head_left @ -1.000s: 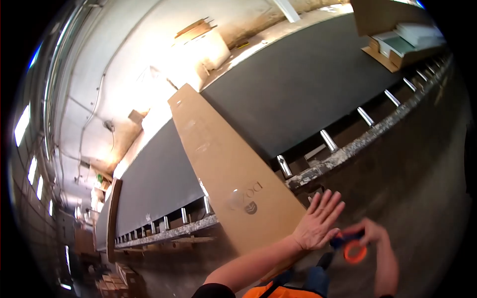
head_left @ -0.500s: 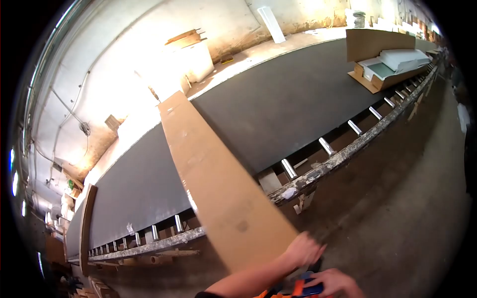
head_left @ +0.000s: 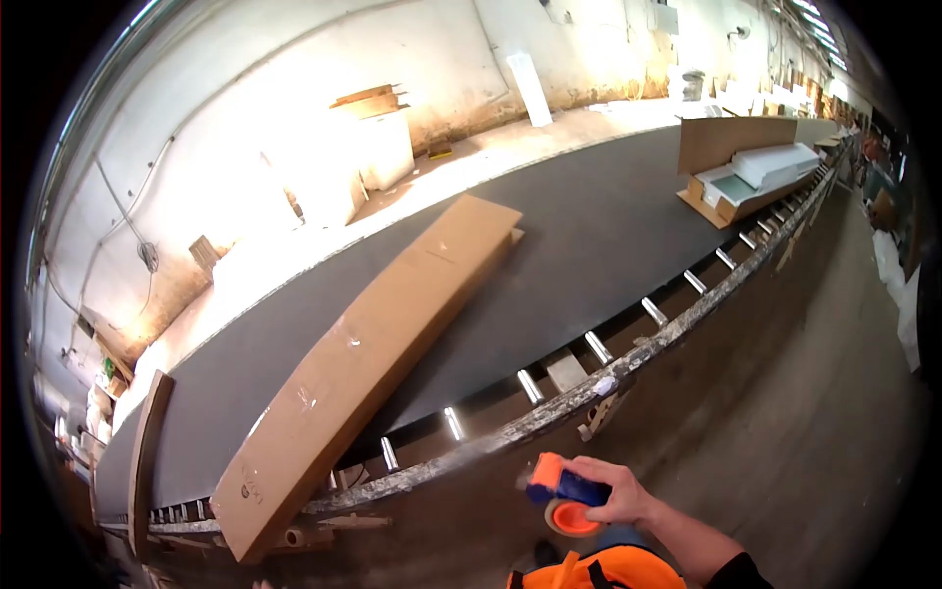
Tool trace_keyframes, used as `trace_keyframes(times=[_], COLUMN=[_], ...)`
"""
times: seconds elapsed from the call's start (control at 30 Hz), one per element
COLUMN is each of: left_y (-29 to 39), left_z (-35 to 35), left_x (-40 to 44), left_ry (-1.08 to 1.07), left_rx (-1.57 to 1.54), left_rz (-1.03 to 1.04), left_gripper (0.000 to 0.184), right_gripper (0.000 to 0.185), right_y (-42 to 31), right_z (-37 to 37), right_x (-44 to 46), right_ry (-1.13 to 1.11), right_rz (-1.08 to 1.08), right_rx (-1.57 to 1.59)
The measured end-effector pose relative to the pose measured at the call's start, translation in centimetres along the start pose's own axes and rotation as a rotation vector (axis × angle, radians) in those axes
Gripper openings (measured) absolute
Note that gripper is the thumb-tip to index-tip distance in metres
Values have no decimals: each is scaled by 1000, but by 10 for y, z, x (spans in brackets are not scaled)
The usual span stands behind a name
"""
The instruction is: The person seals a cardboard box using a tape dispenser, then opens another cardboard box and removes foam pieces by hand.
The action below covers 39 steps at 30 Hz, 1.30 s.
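Note:
My right hand (head_left: 616,493) is wrapped round a blue and orange tape dispenser (head_left: 567,489), held beyond the conveyor's near rail. A long closed cardboard box (head_left: 363,363) lies diagonally on the dark belt (head_left: 579,245). Its near left end, with a printed mark, overhangs the rail, and clear tape shines on its top. Only a small skin-coloured patch, apparently the fingertips of my left hand (head_left: 263,585), shows at the bottom edge below that end; its grip is hidden.
An open carton (head_left: 751,187) with white packing stands farther right on the belt. Metal rollers (head_left: 530,386) line the worn near rail (head_left: 471,454). A narrow brown board (head_left: 147,461) stands across the belt's left part. White sheeting (head_left: 898,285) lies at the far right.
The long box has swung round, its far end moving right and its near end left. My left hand has left the middle foreground. My right hand has raised the tape dispenser into clearer view.

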<state>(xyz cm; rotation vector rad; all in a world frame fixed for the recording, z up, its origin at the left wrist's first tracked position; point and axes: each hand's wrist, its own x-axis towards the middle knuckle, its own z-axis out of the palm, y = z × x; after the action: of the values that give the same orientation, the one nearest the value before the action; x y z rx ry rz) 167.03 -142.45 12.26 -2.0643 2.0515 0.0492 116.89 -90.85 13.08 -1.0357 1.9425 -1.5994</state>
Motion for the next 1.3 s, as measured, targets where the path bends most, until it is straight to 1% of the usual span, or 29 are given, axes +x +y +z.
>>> trace_keyframes(times=[0.03, 0.07, 0.1, 0.13, 0.17, 0.2, 0.27, 0.33, 0.4, 0.43, 0.47, 0.53, 0.6, 0.63, 0.67, 0.73, 0.77, 0.8, 0.83, 0.87, 0.9, 0.93, 1.03, 1.13, 1.17, 1.27, 1.3], left_y=[29, 61, 124, 163, 216, 272, 358, 433, 494, 523, 549, 595, 631, 644, 651, 648, 642, 643, 645, 643, 640, 641, 632, 630, 626, 597, 586], left_z=[22, 50, 31, 66, 66, 41, 39, 27, 10, 4, -1, -9, 15, 20, 22, 18, 15, 14, 10, 10, 9, 8, 10, 12, 14, 17, 18], left_x=[21, 44, 16, 36, 22, -10, -19, -24, -18, -8, 3, 26, 57, 55, 51, 54, 56, 54, 57, 57, 57, 59, 66, 66, 68, 62, 58], left_ry=[112, 223, 122, 197, 222, 177, 222, 266, 305, 330, 352, 407, 379, 475, 553, 542, 540, 551, 548, 537, 539, 546, 553, 566, 579, 573, 561], left_rx=[-149, -318, -454, -527, -479, -528, -599, -633, -623, -622, -612, -540, -574, -392, -203, -241, -248, -274, -269, -257, -264, -274, -301, -322, -330, -329, -330], left_rz=[153, 346, 455, 566, 634, 718, 865, 893, 881, 849, 814, 688, 561, 507, 459, 497, 527, 506, 507, 518, 527, 538, 558, 583, 601, 654, 675], left_gripper=[53, 55, 56, 53, 58, 58, 59, 61, 63, 64, 65, 66, 67, 64, 61, 59, 59, 58, 58, 59, 59, 59, 59, 59, 59, 59, 58], right_gripper=[75, 78, 79, 80, 81, 81, 80, 77, 76, 75, 74, 72, 70, 68, 67, 73, 77, 81, 80, 70, 62, 57, 51, 49, 45, 43, 41], right_y=[3, 11, 12, 14, 23, 21, 40, 58, 71, 79, 91, 104, 121, 124, 135, 152, 180, 205, 216, 226, 236, 255, 224, 228, 239, 244, 242], right_z=[3, 5, 4, 1, -4, -8, -18, -30, -38, -39, -37, -33, -21, -13, -3, -6, -7, -11, -14, -21, -27, -31, -32, -37, -41, -60, -64], right_x=[9, 19, 30, 44, 59, 79, 124, 182, 249, 289, 331, 415, 498, 532, 566, 627, 653, 684, 715, 741, 767, 793, 813, 806, 801, 750, 731], right_ry=[40, 82, 87, 93, 111, 137, 171, 192, 158, 154, 162, 131, -19, -95, -219, -507, -404, -299, -146, -81, 75, 266, -149, -115, -98, -79, -74], right_rz=[-35, -38, 54, 147, 129, 141, 125, 28, 71, 70, -24, 9, 102, 146, 146, 61, 122, 174, 211, -41, -257, -684, -85, -174, -220, -311, -318], right_rx=[13, 23, 116, 210, 177, 239, 240, 182, 333, 374, 408, 472, 568, 568, 513, -120, -49, 11, 9, -350, -733, -1207, -1105, -1038, -1034, -1109, -1086])
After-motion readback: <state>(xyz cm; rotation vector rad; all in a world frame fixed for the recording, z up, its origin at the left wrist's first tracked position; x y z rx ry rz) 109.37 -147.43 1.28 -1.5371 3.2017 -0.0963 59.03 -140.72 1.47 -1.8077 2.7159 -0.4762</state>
